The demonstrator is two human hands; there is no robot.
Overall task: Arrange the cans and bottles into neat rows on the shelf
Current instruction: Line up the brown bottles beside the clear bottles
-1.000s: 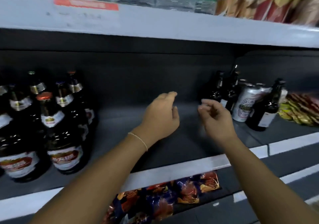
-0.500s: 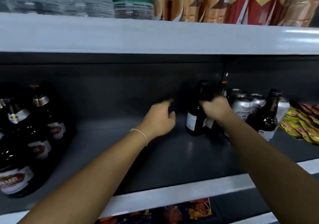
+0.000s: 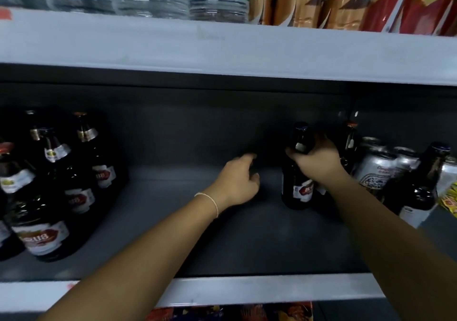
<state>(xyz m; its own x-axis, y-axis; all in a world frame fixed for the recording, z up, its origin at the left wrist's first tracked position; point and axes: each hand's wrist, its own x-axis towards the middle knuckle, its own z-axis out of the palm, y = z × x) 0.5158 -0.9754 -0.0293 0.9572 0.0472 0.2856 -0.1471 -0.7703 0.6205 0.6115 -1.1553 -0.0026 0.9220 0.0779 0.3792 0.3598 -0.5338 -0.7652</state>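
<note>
A: While the right hand (image 3: 315, 163) grips the neck of the small dark beer bottle (image 3: 298, 174) right of centre, what makes this step go well?

B: I'd keep it upright and slide it along the dark shelf (image 3: 247, 241), settling it squarely in line. The left hand (image 3: 238, 181) hangs at centre, fingers loosely curled, holding nothing.

A: And the contents?

B: Caps look on; through dark glass I cannot tell fill. Silver cans (image 3: 376, 170) crowd mid-right, large beer bottles (image 3: 49, 197) lower left.

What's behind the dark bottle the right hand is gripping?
Behind the gripped bottle stands another dark bottle, only its neck showing. The right hand covers its body; silver cans sit further right.
</note>
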